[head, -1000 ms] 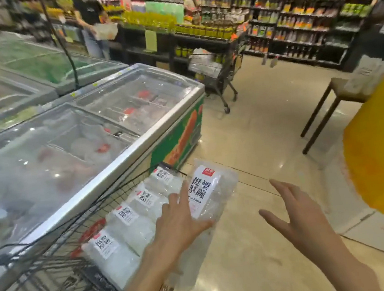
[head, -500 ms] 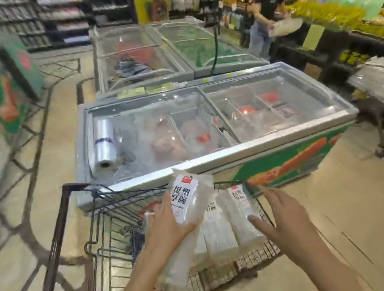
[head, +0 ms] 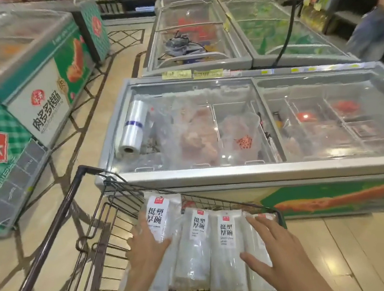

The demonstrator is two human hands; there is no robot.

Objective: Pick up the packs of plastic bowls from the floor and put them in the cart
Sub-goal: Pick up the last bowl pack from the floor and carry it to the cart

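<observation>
Several clear packs of plastic bowls with white labels lie side by side in the black wire cart (head: 93, 229). My left hand (head: 147, 247) grips the leftmost pack (head: 159, 217) from its left side, the pack tilted slightly above the others. Two more packs (head: 197, 246) lie in the middle between my hands. My right hand (head: 278, 252) rests flat with fingers spread on the rightmost packs (head: 256, 245), pressing on them without gripping.
A glass-topped chest freezer (head: 248, 170) stands right behind the cart, with a roll of plastic bags (head: 132, 130) on its lid. More freezers stand at left (head: 27, 75) and behind. A person (head: 375, 24) stands at far right by the shelves.
The view swung left toward the cart and freezer. My left hand brought its pack down beside the others in the cart. My right hand came down flat onto the rightmost packs.
</observation>
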